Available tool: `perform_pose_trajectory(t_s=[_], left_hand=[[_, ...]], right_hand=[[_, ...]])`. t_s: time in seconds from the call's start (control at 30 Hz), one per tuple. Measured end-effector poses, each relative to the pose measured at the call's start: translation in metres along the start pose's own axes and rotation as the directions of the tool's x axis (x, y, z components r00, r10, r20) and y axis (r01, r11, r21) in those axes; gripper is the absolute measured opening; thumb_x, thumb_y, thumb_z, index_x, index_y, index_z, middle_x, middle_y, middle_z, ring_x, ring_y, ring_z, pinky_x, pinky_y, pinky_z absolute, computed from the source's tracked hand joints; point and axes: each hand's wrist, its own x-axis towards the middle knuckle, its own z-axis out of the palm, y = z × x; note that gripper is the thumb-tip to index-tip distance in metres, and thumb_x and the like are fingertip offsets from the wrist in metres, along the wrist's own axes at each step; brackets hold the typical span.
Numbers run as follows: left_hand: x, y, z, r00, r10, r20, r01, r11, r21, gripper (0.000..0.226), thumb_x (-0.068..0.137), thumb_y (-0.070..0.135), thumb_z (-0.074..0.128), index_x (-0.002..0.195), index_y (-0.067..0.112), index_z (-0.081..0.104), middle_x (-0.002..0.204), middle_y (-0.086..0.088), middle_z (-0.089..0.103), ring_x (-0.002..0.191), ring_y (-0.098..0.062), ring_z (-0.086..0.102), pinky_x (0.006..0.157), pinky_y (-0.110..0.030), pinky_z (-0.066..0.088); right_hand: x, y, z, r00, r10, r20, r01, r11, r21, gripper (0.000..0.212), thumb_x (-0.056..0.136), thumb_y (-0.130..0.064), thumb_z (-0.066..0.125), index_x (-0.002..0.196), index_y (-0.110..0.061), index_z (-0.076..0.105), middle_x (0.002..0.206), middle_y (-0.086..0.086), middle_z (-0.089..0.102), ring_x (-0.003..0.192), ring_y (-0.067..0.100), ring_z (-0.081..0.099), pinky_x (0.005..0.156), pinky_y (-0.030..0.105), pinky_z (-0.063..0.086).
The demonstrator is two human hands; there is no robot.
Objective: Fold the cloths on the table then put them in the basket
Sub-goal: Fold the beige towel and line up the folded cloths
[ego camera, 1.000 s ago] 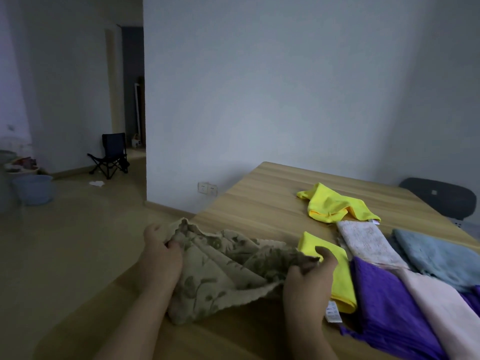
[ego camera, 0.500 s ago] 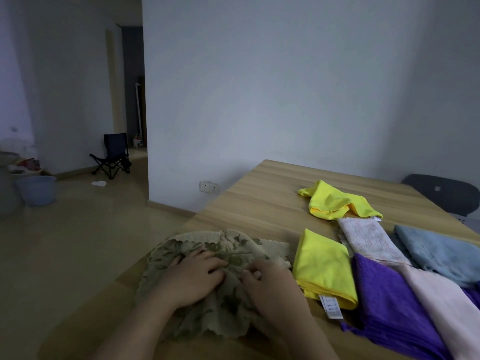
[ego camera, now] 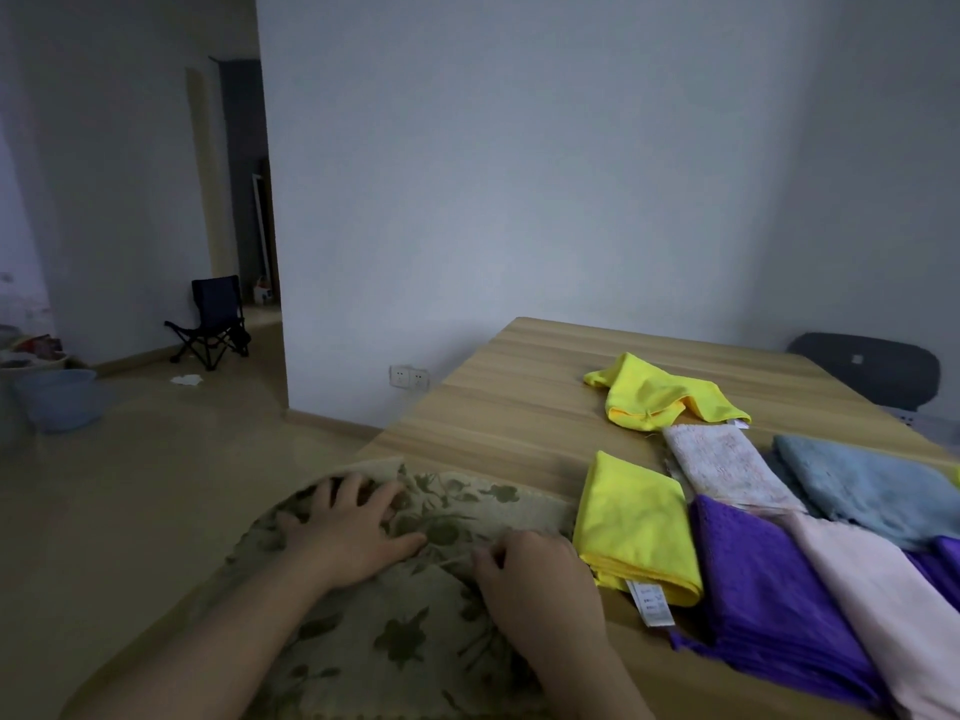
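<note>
A beige cloth with dark green flowers (ego camera: 415, 631) lies spread on the near left corner of the wooden table (ego camera: 509, 407). My left hand (ego camera: 348, 532) rests flat on it with fingers apart. My right hand (ego camera: 535, 574) lies on the cloth beside it, fingertips pinching a crease. To the right lie a folded yellow cloth (ego camera: 634, 522), a purple cloth (ego camera: 769, 589), a pale pink cloth (ego camera: 872, 605), a speckled white cloth (ego camera: 722, 465) and a light blue cloth (ego camera: 872, 480). A crumpled yellow cloth (ego camera: 660, 392) sits farther back. No basket is in view.
A dark chair back (ego camera: 867, 366) stands behind the table at the right. On the floor at the left are a blue basin (ego camera: 62, 397) and a small folding chair (ego camera: 213, 319). A white wall with a socket (ego camera: 410, 377) runs behind the table.
The floral cloth, held bunched between both hands a second ago, now lies flat on the table. Both hands have come down onto it and spread it out.
</note>
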Motion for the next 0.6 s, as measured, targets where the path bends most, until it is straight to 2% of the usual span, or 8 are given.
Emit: perform_pose_trajectory(t_s=[0.1,0.17,0.27,0.3,0.37,0.47,0.53,0.6], left_hand=[[0.004,-0.005,0.007,0.997,-0.079,0.023,0.079,0.997,-0.007,0.099,0.060,0.093,0.024,0.143,0.050,-0.007,0.158,0.003,-0.011,0.144,-0.031,-0.011,0.113,-0.060,0.011],[0.003,-0.005,0.008,0.994,-0.070,-0.087,0.064,0.996,-0.068,0.098,0.058,0.092,0.015,0.144,0.048,0.002,0.158,0.005,-0.001,0.145,-0.028,-0.003,0.113,-0.059,0.013],[0.003,-0.008,0.007,0.959,-0.027,-0.283,-0.025,0.984,-0.179,0.072,0.079,0.078,0.018,0.140,0.041,0.026,0.154,0.010,0.018,0.143,-0.017,0.012,0.113,-0.053,0.018],[0.001,-0.010,0.008,0.957,0.004,-0.289,-0.048,0.988,-0.144,0.063,0.085,0.071,0.021,0.139,0.041,0.028,0.153,0.011,0.022,0.141,-0.015,0.018,0.114,-0.052,0.017],[-0.005,-0.009,0.008,0.980,0.066,-0.187,-0.071,0.997,-0.021,0.059,0.087,0.069,0.023,0.139,0.041,0.028,0.150,0.014,0.026,0.136,-0.013,0.027,0.112,-0.050,0.019],[-0.007,-0.009,-0.012,0.995,0.019,-0.098,-0.013,0.998,0.056,0.062,0.085,0.073,0.023,0.133,0.038,0.038,0.143,0.009,0.039,0.126,-0.017,0.041,0.099,-0.044,0.032],[-0.006,0.000,-0.032,0.979,-0.036,-0.202,0.062,0.991,0.120,0.055,0.090,0.064,0.024,0.128,0.034,0.047,0.137,0.003,0.048,0.122,-0.022,0.044,0.100,-0.043,0.033],[-0.004,0.012,-0.036,0.920,0.079,-0.383,0.012,0.973,0.231,0.041,0.094,0.048,0.027,0.114,0.027,0.056,0.126,0.001,0.053,0.115,-0.020,0.044,0.098,-0.041,0.032]], right_hand=[[-0.003,-0.006,0.004,0.999,-0.014,-0.049,0.010,0.996,-0.083,0.031,0.093,-0.040,0.036,0.084,-0.019,0.056,0.095,0.000,0.059,0.101,0.022,0.050,0.083,0.034,0.039],[-0.003,-0.008,0.007,0.991,-0.067,-0.112,0.054,0.991,-0.119,0.031,0.093,-0.040,0.034,0.099,-0.021,0.058,0.113,-0.002,0.056,0.109,0.022,0.045,0.090,0.036,0.036],[0.000,-0.009,0.010,0.987,-0.142,-0.080,0.134,0.986,-0.103,0.035,0.094,-0.044,0.032,0.115,-0.024,0.053,0.131,-0.008,0.047,0.121,0.020,0.038,0.100,0.037,0.032],[0.000,-0.010,0.011,0.991,-0.133,-0.024,0.130,0.986,-0.105,0.037,0.094,-0.046,0.031,0.115,-0.025,0.053,0.129,-0.007,0.050,0.121,0.021,0.039,0.101,0.038,0.031],[0.000,-0.008,0.010,0.995,-0.091,0.041,0.096,0.986,-0.136,0.038,0.094,-0.050,0.031,0.110,-0.025,0.056,0.121,-0.004,0.056,0.117,0.023,0.043,0.098,0.038,0.032],[-0.001,-0.006,0.003,0.999,-0.037,-0.040,0.033,0.994,-0.104,0.037,0.093,-0.048,0.033,0.094,-0.023,0.061,0.105,-0.002,0.061,0.106,0.020,0.051,0.087,0.032,0.037],[-0.002,-0.004,0.001,0.997,-0.011,-0.082,0.006,0.998,-0.064,0.038,0.093,-0.046,0.034,0.089,-0.020,0.062,0.098,-0.002,0.063,0.101,0.019,0.054,0.078,0.030,0.037],[-0.001,-0.003,0.002,0.997,-0.006,-0.071,0.003,0.999,-0.034,0.034,0.094,-0.044,0.035,0.087,-0.021,0.059,0.098,-0.001,0.061,0.099,0.018,0.055,0.072,0.029,0.036]])
